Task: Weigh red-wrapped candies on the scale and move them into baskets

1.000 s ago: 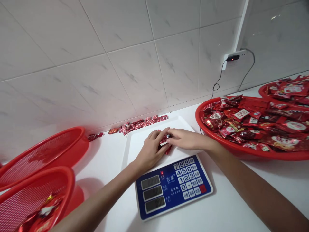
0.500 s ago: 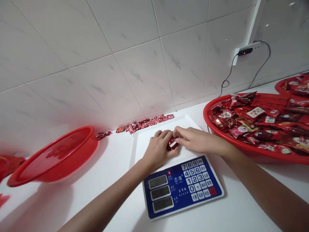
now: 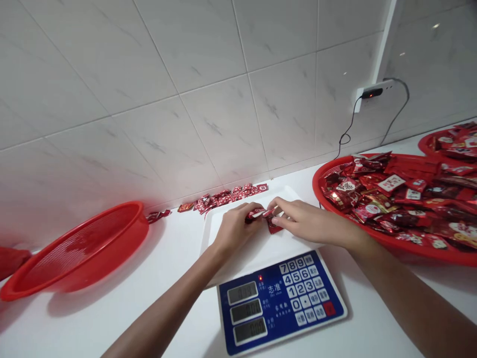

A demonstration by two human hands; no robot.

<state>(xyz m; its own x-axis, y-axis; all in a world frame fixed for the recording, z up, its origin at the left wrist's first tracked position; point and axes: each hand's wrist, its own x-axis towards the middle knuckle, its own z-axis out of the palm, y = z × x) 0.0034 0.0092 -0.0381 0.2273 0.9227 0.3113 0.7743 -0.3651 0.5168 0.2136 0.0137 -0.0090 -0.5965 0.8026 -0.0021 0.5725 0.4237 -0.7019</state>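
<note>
Red packets (image 3: 255, 214) lie bunched between the two hands, over the middle of a scale's white tray (image 3: 257, 258). At the left, a red mesh basket (image 3: 132, 233) stands on the white table (image 3: 179, 263), with a lone packet (image 3: 158, 216) just beside it. Next, a row of small packets (image 3: 223, 198) runs along the foot of the tiled wall (image 3: 219, 114), behind the tray. The left hand (image 3: 236, 226) is curled around the bunch, thumb and fingers closed on it; the right hand (image 3: 298, 219) has its thumb and fingertips narrowly parted at the bunch's right end, and I cannot tell whether they grip it. Below them is the scale's blue panel (image 3: 278, 318). Farther right, a large red basket (image 3: 317, 188) is heaped with packets, with another basket (image 3: 425, 145) behind.
</note>
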